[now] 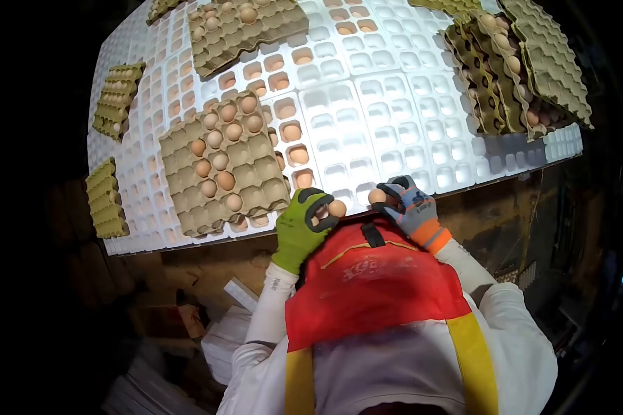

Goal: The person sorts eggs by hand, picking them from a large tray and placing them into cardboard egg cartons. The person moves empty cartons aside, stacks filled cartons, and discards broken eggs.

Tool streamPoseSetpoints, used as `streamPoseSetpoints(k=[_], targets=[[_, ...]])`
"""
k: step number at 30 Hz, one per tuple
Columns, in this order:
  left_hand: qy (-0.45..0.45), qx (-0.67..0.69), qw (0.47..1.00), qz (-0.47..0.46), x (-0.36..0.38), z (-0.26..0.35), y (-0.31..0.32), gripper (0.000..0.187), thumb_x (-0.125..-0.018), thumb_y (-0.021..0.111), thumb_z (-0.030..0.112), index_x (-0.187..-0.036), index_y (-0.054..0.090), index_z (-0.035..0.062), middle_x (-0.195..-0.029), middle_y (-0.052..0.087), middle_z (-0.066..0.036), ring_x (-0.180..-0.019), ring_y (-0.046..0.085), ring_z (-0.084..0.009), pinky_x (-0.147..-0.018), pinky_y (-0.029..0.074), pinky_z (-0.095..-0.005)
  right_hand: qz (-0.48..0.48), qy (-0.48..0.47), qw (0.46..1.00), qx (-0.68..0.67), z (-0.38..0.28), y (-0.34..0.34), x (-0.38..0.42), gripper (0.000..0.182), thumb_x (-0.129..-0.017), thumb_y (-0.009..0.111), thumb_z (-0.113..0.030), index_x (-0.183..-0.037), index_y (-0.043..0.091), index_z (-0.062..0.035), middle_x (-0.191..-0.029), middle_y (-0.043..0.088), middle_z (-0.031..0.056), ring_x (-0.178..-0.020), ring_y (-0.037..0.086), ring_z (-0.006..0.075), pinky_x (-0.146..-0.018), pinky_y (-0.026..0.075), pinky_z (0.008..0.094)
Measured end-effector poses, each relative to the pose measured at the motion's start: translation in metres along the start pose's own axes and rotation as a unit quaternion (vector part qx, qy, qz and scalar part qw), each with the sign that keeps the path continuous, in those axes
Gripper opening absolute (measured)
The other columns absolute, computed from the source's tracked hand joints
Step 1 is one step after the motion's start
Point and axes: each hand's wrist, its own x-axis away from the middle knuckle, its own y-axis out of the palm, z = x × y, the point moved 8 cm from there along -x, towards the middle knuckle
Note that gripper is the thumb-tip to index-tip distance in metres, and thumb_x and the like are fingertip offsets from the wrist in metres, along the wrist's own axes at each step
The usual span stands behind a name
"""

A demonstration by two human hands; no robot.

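At the front edge of the white foam trays, my left hand (299, 229) in a green and black glove is closed around a brown egg (337, 208). A paler egg seems to show lower between its fingers, partly hidden. Just to the right, my right hand (413, 207), in a grey glove with an orange cuff, pinches another egg (377, 197) at its fingertips. Nearest the left hand is a cardboard egg tray (256, 162) holding several eggs in its middle and upper cups. A column of eggs (298, 154) sits in the white cups beside it.
White foam egg trays (336, 142) cover the tabletop. Another cardboard tray with eggs (277, 24) lies at the back. Stacked, egg-filled cardboard trays (488, 72) stand at the right near the table edge. Smaller-looking cardboard trays (118, 97) lie along the left side.
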Motion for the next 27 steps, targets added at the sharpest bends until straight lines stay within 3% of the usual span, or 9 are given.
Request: streamPoseSetpoints(k=[3,7,9,12,16,18,19,21,27], targets=[[-0.01,-0.13,0.991,0.038,0.006,0.012,0.023,0.033,-0.079,0.077,0.011,-0.112,0.07,0.0117,-0.112,0.066,-0.007,-0.082,0.069,-0.019,-0.07,0.054,-0.0302,0.045,-0.094,0.978,0.181,-0.023,0.004,0.003,0.051,-0.086,0.072,-0.04,-0.132,0.062,-0.0209,-0.101,0.062,0.0113,-0.093,0.065,0.031,-0.075,0.054,0.0413],[0.022,-0.075,0.99,0.115,-0.019,0.024,0.032,0.038,-0.085,0.072,0.014,-0.123,0.068,0.0148,-0.121,0.066,-0.009,-0.088,0.07,-0.0247,-0.072,0.056,-0.0316,0.075,-0.097,0.992,-0.015,-0.015,0.001,-0.014,0.043,-0.088,0.07,-0.036,-0.127,0.062,-0.0174,-0.111,0.063,0.0104,-0.091,0.066,0.0325,-0.076,0.054,0.0431],[0.011,-0.217,0.973,0.082,-0.031,0.014,0.053,0.041,-0.087,0.069,0.018,-0.127,0.066,0.0171,-0.124,0.065,-0.008,-0.095,0.069,-0.0265,-0.073,0.056,-0.0344,0.103,-0.141,0.983,-0.058,-0.034,-0.003,-0.026,0.038,-0.089,0.068,-0.033,-0.123,0.062,-0.0146,-0.122,0.061,0.0108,-0.091,0.067,0.0328,-0.076,0.055,0.0428],[-0.003,-0.185,0.978,0.095,-0.041,0.006,0.054,0.046,-0.086,0.07,0.022,-0.131,0.065,0.0182,-0.126,0.063,-0.007,-0.101,0.067,-0.0252,-0.077,0.056,-0.035,0.105,-0.107,0.987,0.066,-0.03,0.012,-0.053,0.046,-0.089,0.069,-0.033,-0.131,0.057,-0.0165,-0.124,0.061,0.0089,-0.096,0.068,0.032,-0.078,0.056,0.0411],[0.0,-0.04,0.982,0.184,-0.075,0.015,0.042,0.045,-0.086,0.069,0.019,-0.13,0.063,0.0131,-0.119,0.06,-0.011,-0.108,0.06,-0.0316,-0.086,0.05,-0.0406,0.191,-0.162,0.955,-0.157,-0.034,-0.014,-0.066,0.031,-0.089,0.066,-0.011,-0.12,0.066,-0.011,-0.111,0.067,0.0102,-0.094,0.068,0.0286,-0.082,0.055,0.0361],[0.008,-0.188,0.97,0.155,-0.103,0.004,0.059,0.033,-0.088,0.06,0.017,-0.121,0.065,0.0128,-0.119,0.06,-0.011,-0.106,0.057,-0.031,-0.094,0.04,-0.0471,0.197,-0.105,0.917,-0.331,-0.028,-0.014,-0.101,0.022,-0.093,0.062,-0.004,-0.115,0.066,-0.0054,-0.108,0.069,0.0098,-0.095,0.066,0.0199,-0.084,0.052,0.0293],[0.0,-0.236,0.955,0.179,-0.108,-0.011,0.07,0.03,-0.089,0.058,0.017,-0.118,0.065,0.0133,-0.124,0.059,-0.011,-0.11,0.055,-0.0311,-0.1,0.036,-0.0491,0.201,-0.154,0.9,-0.355,-0.038,-0.012,-0.116,0.019,-0.092,0.062,-0.006,-0.11,0.066,-0.0046,-0.107,0.067,0.0122,-0.097,0.064,0.0251,-0.087,0.05,0.0338],[-0.015,-0.273,0.948,0.164,-0.103,-0.022,0.078,0.035,-0.088,0.059,0.016,-0.123,0.064,0.0113,-0.13,0.057,-0.014,-0.115,0.052,-0.0325,-0.1,0.037,-0.046,0.237,-0.234,0.939,-0.09,-0.046,0.002,-0.134,0.017,-0.09,0.06,-0.007,-0.106,0.066,-0.005,-0.104,0.065,0.014,-0.099,0.061,0.0316,-0.09,0.046,0.0396],[0.04,-0.03,0.973,0.225,-0.036,0.008,-0.014,0.04,-0.084,0.063,0.006,-0.124,0.065,0.0104,-0.127,0.06,-0.013,-0.117,0.055,-0.0342,-0.099,0.043,-0.0456,0.174,-0.207,0.953,-0.134,-0.039,0.005,-0.133,0.027,-0.083,0.056,0.0,-0.108,0.067,-0.004,-0.106,0.063,0.0153,-0.099,0.061,0.0349,-0.088,0.05,0.0408]])
